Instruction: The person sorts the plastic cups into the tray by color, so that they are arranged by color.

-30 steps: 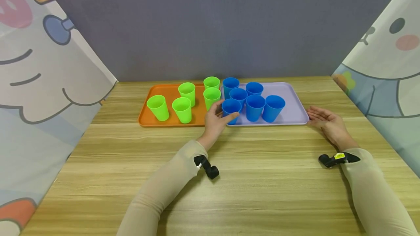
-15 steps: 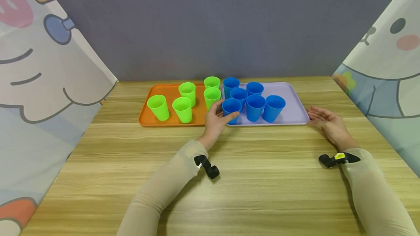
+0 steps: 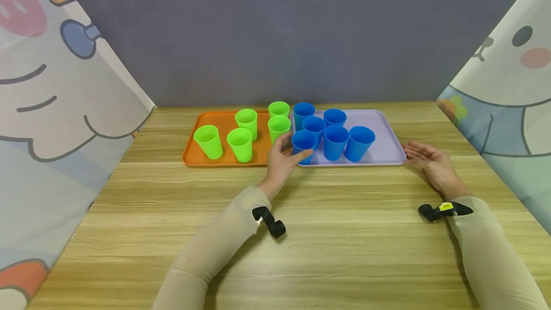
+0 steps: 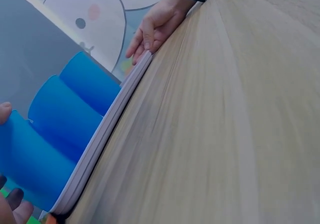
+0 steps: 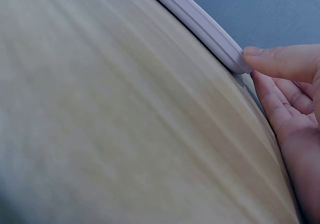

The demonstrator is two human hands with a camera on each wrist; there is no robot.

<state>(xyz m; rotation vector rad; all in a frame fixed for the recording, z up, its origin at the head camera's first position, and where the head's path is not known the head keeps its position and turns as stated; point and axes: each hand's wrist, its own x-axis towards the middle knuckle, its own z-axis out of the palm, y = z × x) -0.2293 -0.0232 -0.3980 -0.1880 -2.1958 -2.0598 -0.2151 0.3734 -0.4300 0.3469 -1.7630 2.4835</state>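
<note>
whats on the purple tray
Six upright blue cups stand on the purple tray. The left hand grips the nearest one, hiding its base; nothing shows inside them.

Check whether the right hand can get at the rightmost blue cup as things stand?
Probably yes. The right hand rests open against the purple tray's right edge, and bare tray lies between it and the rightmost blue cup.

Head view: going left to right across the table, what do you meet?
Orange tray with green cups → left hand gripping the front blue cup → purple tray with the other blue cups → right hand, flat at the purple tray's right end.
</note>
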